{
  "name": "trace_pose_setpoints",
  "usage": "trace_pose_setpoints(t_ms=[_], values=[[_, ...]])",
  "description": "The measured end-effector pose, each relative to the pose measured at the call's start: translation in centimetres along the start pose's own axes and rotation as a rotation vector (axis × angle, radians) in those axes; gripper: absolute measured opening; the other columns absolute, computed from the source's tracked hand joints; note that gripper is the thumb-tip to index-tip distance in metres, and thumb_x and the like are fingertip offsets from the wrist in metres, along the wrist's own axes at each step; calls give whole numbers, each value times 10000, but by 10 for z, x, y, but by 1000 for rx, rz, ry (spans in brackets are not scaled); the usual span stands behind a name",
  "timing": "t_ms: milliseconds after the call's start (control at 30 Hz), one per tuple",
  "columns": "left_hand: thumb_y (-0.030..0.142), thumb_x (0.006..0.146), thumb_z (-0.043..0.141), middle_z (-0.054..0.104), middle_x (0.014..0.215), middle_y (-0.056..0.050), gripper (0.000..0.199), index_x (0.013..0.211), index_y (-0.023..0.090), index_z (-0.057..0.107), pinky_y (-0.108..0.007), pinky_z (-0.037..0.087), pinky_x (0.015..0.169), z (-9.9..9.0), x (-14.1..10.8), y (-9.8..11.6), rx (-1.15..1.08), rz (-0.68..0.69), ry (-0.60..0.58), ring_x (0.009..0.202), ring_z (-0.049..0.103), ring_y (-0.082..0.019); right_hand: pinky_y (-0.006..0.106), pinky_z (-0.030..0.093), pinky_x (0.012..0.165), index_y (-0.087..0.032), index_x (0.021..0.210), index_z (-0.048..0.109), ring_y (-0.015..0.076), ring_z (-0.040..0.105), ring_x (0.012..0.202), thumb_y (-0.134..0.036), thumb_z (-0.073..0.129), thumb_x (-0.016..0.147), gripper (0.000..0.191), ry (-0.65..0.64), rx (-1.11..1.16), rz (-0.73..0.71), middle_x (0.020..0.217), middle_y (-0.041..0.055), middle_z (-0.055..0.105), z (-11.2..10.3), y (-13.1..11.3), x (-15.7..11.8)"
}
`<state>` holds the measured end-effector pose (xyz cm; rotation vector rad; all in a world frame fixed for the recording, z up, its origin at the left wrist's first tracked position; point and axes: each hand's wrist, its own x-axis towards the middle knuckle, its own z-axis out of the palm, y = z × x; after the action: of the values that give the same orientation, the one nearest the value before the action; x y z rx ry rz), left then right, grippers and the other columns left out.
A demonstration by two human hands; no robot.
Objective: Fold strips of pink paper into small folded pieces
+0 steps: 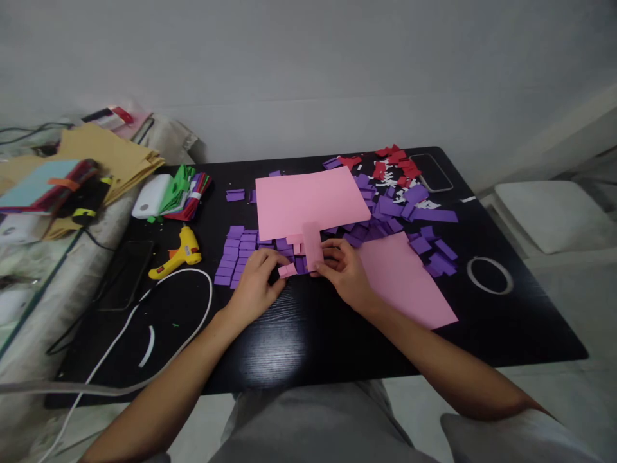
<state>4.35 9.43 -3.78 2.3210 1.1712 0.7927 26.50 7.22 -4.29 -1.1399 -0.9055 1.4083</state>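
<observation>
My left hand (258, 280) pinches a small folded pink piece (287, 271) between thumb and fingers. Just to its right, my right hand (344, 269) holds a pink paper strip (313, 247) upright by its lower right edge. The strip's top overlaps a large pink sheet (308, 199), and small pink pieces (295, 243) lie beside it. Folded purple pieces (236, 254) are laid in rows left of my hands. Under my right forearm and to its right is a second pink sheet (405, 283).
A yellow glue gun (180, 253) and a looped white cable (211, 292) lie at left. Purple pieces (390, 207), red scraps (407, 167) and a tape ring (490, 275) are at right. Colored paper bundles (193, 193) sit at the back left.
</observation>
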Motion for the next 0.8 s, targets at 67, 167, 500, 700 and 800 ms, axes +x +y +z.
trace_pose_setpoints(t_ms=[67,167,500,700,800], values=[[45,854,618,671,1120,-68,296,1095,217,620,-422,496,979,-1,0,1,-36,5,14,1115,616,-258,360,675,760,-263,1112,502,174,733,813,-284,841,714,523,12,15,15,984,-2,701,0,1,1],[43,852,593,695,1045,-51,254,1037,217,611,-380,527,885,-3,1,2,-86,-10,36,1002,659,-231,373,675,782,-269,1115,494,174,732,811,-289,849,706,542,16,15,22,983,-5,696,0,1,1],[116,912,612,734,926,-32,102,902,216,627,-327,554,822,-4,0,6,-156,18,97,893,713,-191,391,675,837,-231,899,573,166,707,794,-381,895,691,412,-1,-34,19,923,-7,644,-1,1,0],[203,941,663,782,984,-39,119,1047,214,714,-308,567,817,-3,-4,6,-125,-35,147,889,731,-182,420,677,889,-209,849,624,192,721,862,-411,918,680,394,-58,6,92,866,6,686,-1,-1,-1],[231,963,656,796,1016,-56,180,1122,221,741,-325,567,797,-5,-4,7,-131,-29,172,863,722,-184,428,685,845,-203,854,651,193,715,842,-433,911,686,385,-83,17,114,847,5,690,0,-1,-2]])
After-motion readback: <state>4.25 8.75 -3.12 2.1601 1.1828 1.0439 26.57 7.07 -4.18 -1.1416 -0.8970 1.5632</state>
